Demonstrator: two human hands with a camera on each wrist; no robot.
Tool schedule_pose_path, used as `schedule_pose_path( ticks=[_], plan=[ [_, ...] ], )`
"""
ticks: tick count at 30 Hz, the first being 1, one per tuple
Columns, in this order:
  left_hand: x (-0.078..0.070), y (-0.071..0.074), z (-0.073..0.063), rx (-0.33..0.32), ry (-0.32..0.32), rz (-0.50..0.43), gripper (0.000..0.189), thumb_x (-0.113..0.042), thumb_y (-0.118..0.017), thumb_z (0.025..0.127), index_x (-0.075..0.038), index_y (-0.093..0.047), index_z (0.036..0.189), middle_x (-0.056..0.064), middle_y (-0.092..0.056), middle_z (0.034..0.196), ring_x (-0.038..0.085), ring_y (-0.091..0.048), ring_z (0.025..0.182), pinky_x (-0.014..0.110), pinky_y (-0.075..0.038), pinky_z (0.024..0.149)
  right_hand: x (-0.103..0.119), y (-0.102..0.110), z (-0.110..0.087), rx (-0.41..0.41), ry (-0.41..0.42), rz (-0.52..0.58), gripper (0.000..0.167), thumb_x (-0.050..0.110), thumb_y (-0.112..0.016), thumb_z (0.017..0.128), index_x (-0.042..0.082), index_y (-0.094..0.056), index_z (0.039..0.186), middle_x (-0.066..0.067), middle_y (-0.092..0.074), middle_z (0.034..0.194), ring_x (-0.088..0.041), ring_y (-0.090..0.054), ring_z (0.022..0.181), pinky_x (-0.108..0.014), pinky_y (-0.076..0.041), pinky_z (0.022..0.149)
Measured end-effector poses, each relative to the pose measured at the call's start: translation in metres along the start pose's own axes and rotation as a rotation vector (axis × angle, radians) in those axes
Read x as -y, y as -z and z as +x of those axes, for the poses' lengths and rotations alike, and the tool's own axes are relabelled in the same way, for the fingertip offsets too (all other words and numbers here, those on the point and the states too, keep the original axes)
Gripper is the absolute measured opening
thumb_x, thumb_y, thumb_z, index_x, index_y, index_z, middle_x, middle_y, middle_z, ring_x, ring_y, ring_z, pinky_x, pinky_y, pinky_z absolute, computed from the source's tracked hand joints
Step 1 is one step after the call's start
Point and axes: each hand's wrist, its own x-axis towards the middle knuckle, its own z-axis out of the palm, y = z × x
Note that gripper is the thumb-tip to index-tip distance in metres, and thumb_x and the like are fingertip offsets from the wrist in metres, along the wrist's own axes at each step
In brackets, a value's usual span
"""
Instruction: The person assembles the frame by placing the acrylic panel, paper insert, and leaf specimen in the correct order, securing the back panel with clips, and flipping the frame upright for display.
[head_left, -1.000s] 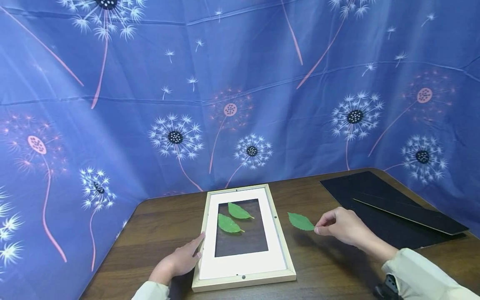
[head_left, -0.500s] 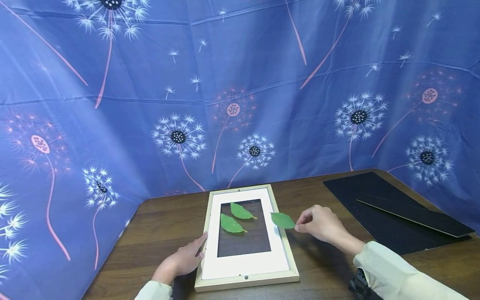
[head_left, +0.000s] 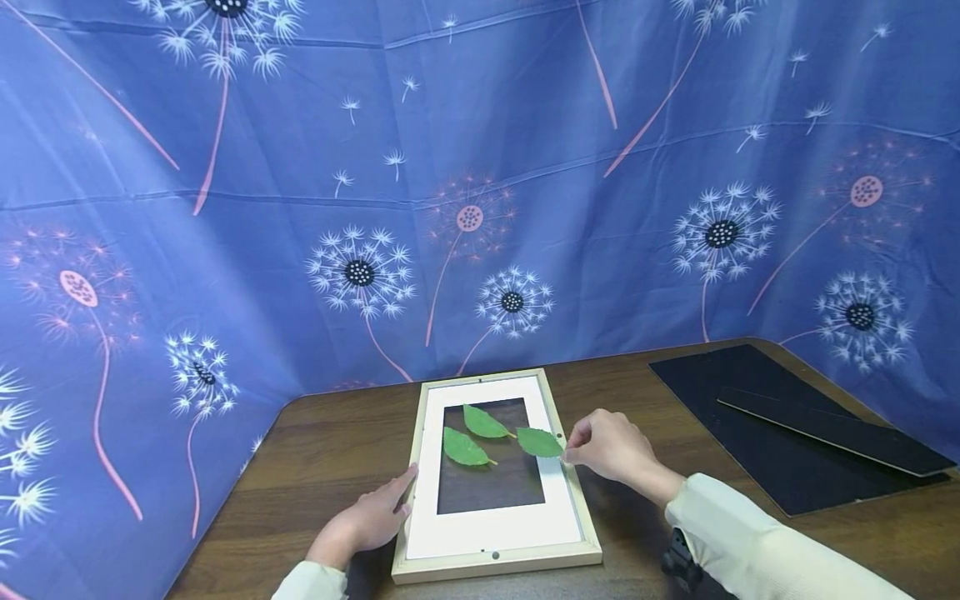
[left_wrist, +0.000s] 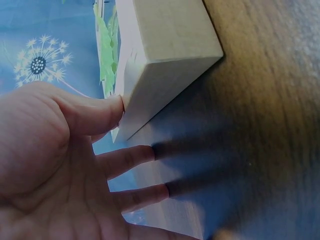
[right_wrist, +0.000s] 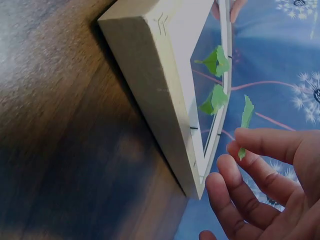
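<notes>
A pale wooden picture frame (head_left: 497, 569) with a white mat lies flat on the table. Two green leaves rest in its dark window: an upper leaf (head_left: 483, 422) and a lower-left leaf (head_left: 463, 448). My right hand (head_left: 615, 450) pinches the stem end of a third leaf (head_left: 538, 442) between thumb and forefinger, holding it over the frame's right side. In the right wrist view this held leaf (right_wrist: 247, 114) stands edge-on, apart from the frame. My left hand (head_left: 367, 521) touches the frame's left edge, thumb against it, fingers extended, as the left wrist view shows.
A black board (head_left: 735, 417) lies at the right of the brown wooden table (head_left: 337, 442), with a narrow black flap (head_left: 832, 433) raised on it. A blue curtain (head_left: 600, 250) with dandelion prints hangs behind and at the left.
My right hand has carried the third leaf leftward, from beside the frame to over its right side. The left hand and the two leaves in the window have stayed in place.
</notes>
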Motion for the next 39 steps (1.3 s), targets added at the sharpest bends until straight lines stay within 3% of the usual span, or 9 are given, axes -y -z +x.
schedule_pose_path(
  ticks=[21, 31, 39],
  plan=[
    [0.000, 0.000, -0.002, -0.021, -0.017, -0.016, 0.052, -0.006, -0.053, 0.102, 0.004, -0.039, 0.152, 0.036, -0.044, 0.146, 0.056, -0.037, 0.138, 0.072, -0.021, 0.112, 0.021, -0.030, 0.010, 0.020, 0.010, -0.160, 0.022, 0.011, -0.083, 0.077, 0.017, -0.067, 0.063, 0.005, -0.060, 0.061, -0.016, -0.055, 0.057, -0.035, -0.042, 0.052],
    [0.002, 0.000, -0.002, -0.015, -0.012, -0.023, 0.053, -0.006, -0.052, 0.103, 0.004, -0.038, 0.152, 0.036, -0.043, 0.148, 0.056, -0.035, 0.139, 0.072, -0.021, 0.113, 0.027, -0.039, 0.011, 0.013, 0.049, -0.223, 0.031, 0.009, -0.082, 0.072, 0.017, -0.058, 0.054, 0.006, -0.054, 0.054, -0.016, -0.052, 0.059, -0.048, -0.041, 0.073],
    [0.002, 0.000, -0.001, -0.012, -0.008, -0.019, 0.053, -0.007, -0.052, 0.103, 0.003, -0.038, 0.153, 0.035, -0.044, 0.148, 0.055, -0.036, 0.139, 0.072, -0.021, 0.112, 0.031, -0.043, 0.014, 0.032, 0.048, -0.267, 0.033, 0.008, -0.083, 0.069, 0.017, -0.057, 0.052, 0.006, -0.052, 0.051, -0.014, -0.050, 0.056, -0.049, -0.037, 0.081]
  ],
)
